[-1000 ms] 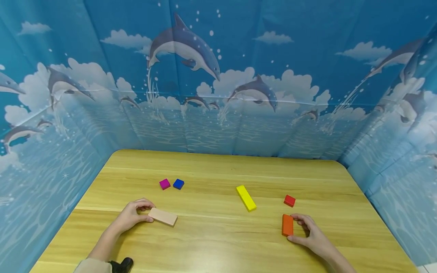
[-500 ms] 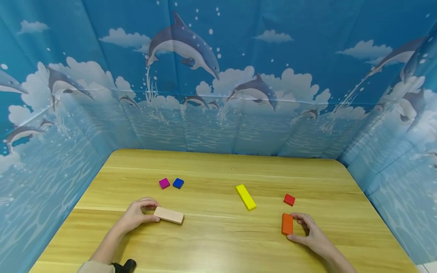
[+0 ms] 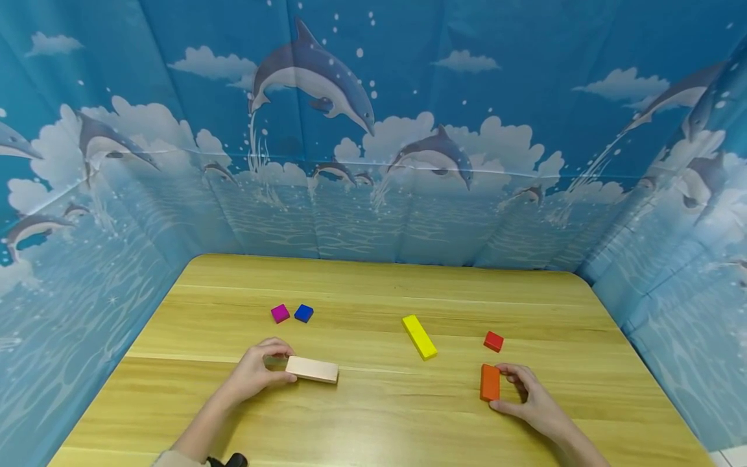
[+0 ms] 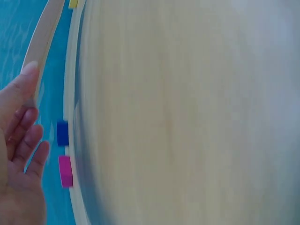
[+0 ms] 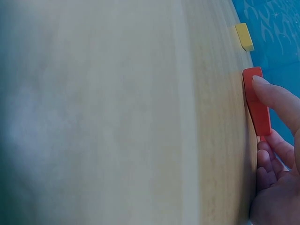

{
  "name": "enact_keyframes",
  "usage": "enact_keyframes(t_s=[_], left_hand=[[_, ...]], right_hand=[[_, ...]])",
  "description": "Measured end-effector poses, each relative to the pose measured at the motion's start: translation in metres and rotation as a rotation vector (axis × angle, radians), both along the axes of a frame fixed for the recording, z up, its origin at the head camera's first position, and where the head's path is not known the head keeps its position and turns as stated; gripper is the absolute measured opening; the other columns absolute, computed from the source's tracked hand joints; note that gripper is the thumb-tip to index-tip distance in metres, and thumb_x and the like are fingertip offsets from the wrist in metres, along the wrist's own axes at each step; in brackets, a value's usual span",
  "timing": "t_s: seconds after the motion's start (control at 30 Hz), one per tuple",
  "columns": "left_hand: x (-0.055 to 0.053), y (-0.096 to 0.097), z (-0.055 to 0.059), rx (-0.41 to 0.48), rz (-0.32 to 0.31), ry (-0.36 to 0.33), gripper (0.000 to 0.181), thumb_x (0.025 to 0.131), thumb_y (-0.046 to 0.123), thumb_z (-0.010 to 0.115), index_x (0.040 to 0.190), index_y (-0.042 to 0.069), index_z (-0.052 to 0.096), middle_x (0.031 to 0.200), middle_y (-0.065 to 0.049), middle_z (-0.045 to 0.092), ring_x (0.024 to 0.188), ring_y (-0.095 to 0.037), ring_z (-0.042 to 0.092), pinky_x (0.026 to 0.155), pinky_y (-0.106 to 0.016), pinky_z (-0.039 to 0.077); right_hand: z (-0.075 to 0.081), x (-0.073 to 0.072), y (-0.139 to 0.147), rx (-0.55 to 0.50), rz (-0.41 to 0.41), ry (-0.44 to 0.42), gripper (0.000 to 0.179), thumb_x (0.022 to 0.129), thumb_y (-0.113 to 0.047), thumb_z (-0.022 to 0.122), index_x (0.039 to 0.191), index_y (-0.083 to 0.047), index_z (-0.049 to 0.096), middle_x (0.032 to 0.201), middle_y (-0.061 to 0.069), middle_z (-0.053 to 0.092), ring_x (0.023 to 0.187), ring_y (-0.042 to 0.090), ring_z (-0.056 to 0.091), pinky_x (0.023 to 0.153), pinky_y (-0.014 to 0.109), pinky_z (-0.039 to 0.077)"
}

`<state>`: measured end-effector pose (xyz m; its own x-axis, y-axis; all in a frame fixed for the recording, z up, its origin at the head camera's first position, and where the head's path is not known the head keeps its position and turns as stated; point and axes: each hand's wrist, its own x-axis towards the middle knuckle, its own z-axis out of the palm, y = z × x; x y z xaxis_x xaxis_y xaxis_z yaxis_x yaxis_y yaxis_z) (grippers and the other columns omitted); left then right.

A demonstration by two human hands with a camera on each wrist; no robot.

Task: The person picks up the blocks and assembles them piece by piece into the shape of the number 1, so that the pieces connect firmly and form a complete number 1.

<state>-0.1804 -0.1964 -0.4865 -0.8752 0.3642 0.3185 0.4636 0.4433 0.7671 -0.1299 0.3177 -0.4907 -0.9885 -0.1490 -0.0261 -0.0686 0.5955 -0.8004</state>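
My left hand (image 3: 261, 373) pinches one end of a plain wooden block (image 3: 313, 369) between thumb and fingers. In the left wrist view the wooden block (image 4: 43, 42) shows above the table's surface, jutting up from the thumb (image 4: 29, 75). My right hand (image 3: 533, 401) holds an orange rectangular block (image 3: 490, 383) by its two ends, thumb at the near end and fingers at the far end. The right wrist view shows that orange block (image 5: 257, 102) standing close over the tabletop, the thumb against its side.
A yellow long block (image 3: 419, 337) lies mid-table, and a small red block (image 3: 493, 341) sits just beyond the orange one. Magenta (image 3: 281, 314) and blue (image 3: 303, 313) small blocks lie side by side at the left. A dolphin-print curtain (image 3: 362, 214) surrounds the wooden table (image 3: 373, 421).
My left hand has moved to the right with the wooden block, which has turned to lie more nearly crosswise. My right hand and the orange block stay in place.
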Motion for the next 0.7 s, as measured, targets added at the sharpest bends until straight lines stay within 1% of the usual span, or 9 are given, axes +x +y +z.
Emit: enact_keyframes(t_s=[0.13, 0.3, 0.53, 0.7], left_hand=[[0.003, 0.012, 0.0, 0.028, -0.012, 0.02, 0.03, 0.063, 0.017, 0.082, 0.09, 0.012, 0.067, 0.091, 0.002, 0.062, 0.085, -0.012, 0.055, 0.076, -0.028, 0.048], [0.008, 0.024, 0.001, 0.043, -0.03, 0.025, 0.03, 0.064, 0.019, 0.082, 0.089, 0.013, 0.067, 0.091, 0.002, 0.062, 0.084, -0.012, 0.054, 0.075, -0.027, 0.048], [0.015, 0.043, 0.0, 0.049, -0.012, -0.011, 0.031, 0.062, 0.018, 0.083, 0.087, 0.017, 0.066, 0.09, 0.009, 0.061, 0.084, -0.009, 0.052, 0.075, -0.028, 0.047], [0.02, 0.055, -0.003, 0.071, -0.036, -0.001, 0.03, 0.062, 0.018, 0.083, 0.088, 0.016, 0.066, 0.091, 0.007, 0.061, 0.083, -0.012, 0.053, 0.075, -0.027, 0.047]], right_hand=[[0.0, -0.001, 0.0, 0.002, -0.001, -0.004, 0.06, 0.076, -0.022, 0.074, 0.125, -0.002, 0.045, 0.12, 0.013, 0.043, 0.097, 0.001, 0.038, 0.083, 0.015, 0.037], [0.0, 0.0, 0.0, -0.013, 0.001, -0.006, 0.06, 0.076, -0.021, 0.073, 0.125, -0.002, 0.044, 0.121, 0.014, 0.043, 0.098, 0.002, 0.037, 0.084, 0.014, 0.036], [-0.001, -0.001, 0.0, -0.013, -0.005, 0.003, 0.06, 0.076, -0.021, 0.074, 0.124, -0.001, 0.045, 0.12, 0.014, 0.043, 0.098, 0.001, 0.037, 0.083, 0.011, 0.034], [0.0, -0.001, -0.001, -0.013, -0.009, -0.007, 0.061, 0.076, -0.022, 0.074, 0.125, -0.001, 0.045, 0.121, 0.014, 0.043, 0.098, 0.001, 0.037, 0.083, 0.012, 0.035]])
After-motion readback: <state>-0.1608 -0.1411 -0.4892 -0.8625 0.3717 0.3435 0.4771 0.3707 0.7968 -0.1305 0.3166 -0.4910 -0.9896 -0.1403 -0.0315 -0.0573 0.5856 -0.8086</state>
